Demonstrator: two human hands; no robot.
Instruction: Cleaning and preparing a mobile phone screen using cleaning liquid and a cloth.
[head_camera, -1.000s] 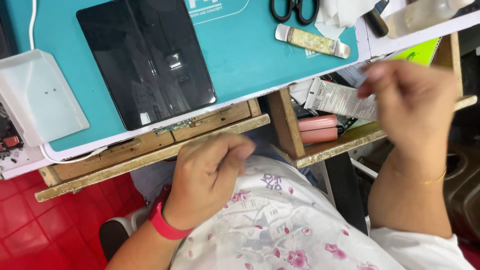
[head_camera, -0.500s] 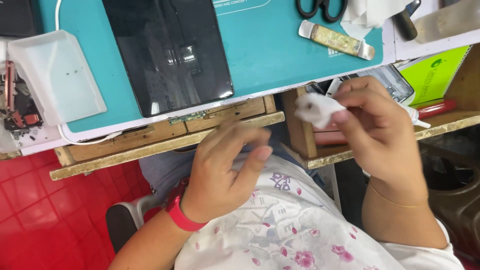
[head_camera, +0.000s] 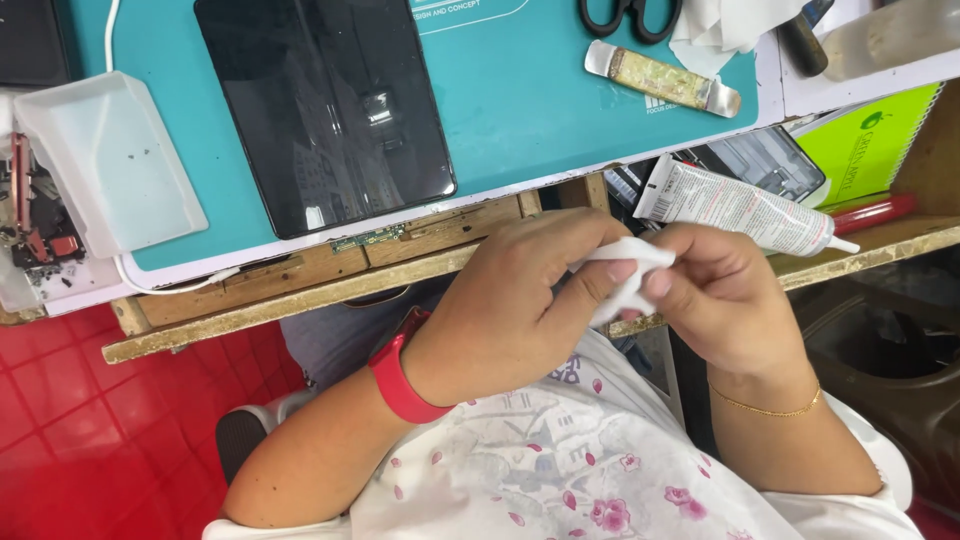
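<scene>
Surface spans the upper half of the frame, a worn wooden edge with a teal mat laid over it, probably to protect parts and stop them sliding. On the mat, upper centre-left, a large dark tablet lies flat, glass side up, its lower edge overhanging the mat slightly with a small green connector strip showing beneath. Upper left, a shallow white plastic tray sits tilted on the mat's edge; only a few dark specks inside it, likely tiny screws or debris, too small to tell. Left of the tray, a cluster of reddish small parts, partly cut off. Top centre-right: black-handled scissors, and below them a folded pocket knife lying diagonally, both within easy reach. Right of centre, on a lower shelf under the surface, a white glue tube lies on its side, nozzle pointing right, with a green booklet and a red pen just beside it. Lower centre of the frame, over the lap: left hand, red band at the wrist, and right hand, thin gold bracelet, meet fingertip to fingertip. Both are closed in a pinch on a small white wipe, which is bunched between them, apparently being folded or twisted. Red tiled floor lower left.
</scene>
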